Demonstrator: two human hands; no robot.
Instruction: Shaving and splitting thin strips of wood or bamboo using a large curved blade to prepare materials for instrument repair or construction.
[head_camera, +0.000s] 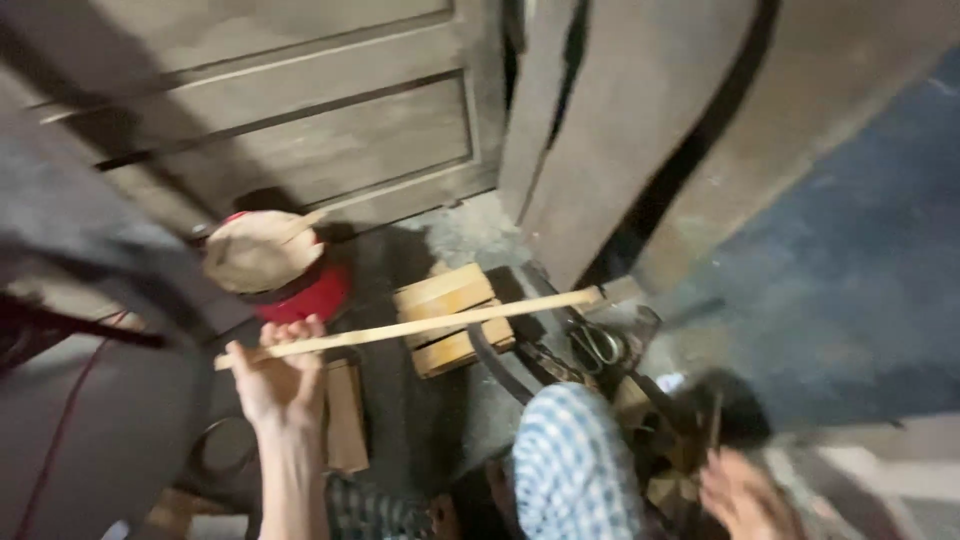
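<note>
My left hand is raised and grips a long thin wooden strip near its left end. The strip runs nearly level to the right, over a pale wooden block on the floor. My right hand is low at the bottom right, blurred, and seems to be closed on a thin dark stick-like tool; I cannot tell what the tool is. A knee in blue checked cloth is between the hands.
A red container with a tan lid-like top stands by a wooden door. Scissors and a dark curved strap lie on the floor. Another wood piece lies below the strip.
</note>
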